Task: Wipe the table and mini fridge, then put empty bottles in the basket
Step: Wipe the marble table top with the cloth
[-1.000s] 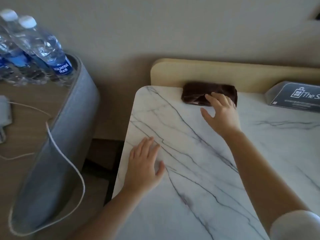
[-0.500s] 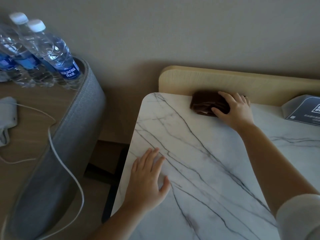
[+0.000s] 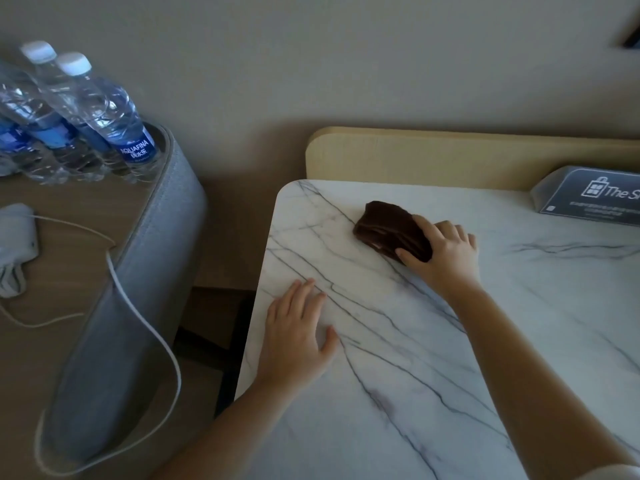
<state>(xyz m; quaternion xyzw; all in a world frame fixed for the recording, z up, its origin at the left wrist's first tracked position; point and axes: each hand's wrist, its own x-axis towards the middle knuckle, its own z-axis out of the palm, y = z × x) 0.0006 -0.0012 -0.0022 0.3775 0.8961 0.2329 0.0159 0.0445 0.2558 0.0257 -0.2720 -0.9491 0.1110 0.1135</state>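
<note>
A white marble table (image 3: 433,393) with grey veins fills the right half of the view. A folded dark brown cloth (image 3: 388,228) lies on it near the far left corner. My right hand (image 3: 445,252) grips the cloth's right end, thumb under its near edge and fingers over the top. My left hand (image 3: 298,332) rests flat on the table near the left edge, fingers spread, holding nothing. Several clear water bottles (image 3: 104,112) with blue labels and white caps stand on a wooden side table (image 3: 72,265) at the left.
A grey padded rim (image 3: 152,258) wraps the side table's right edge. A white cable (image 3: 145,327) runs from a white charger (image 3: 15,230) over that rim. A grey sign stand (image 3: 588,195) stands at the marble table's far right. A light wooden backboard (image 3: 450,154) rises behind the table.
My right hand reached the cloth at the back edge, closed on it, and has drawn it forward, away from the backboard. My left hand has stayed flat on the table.
</note>
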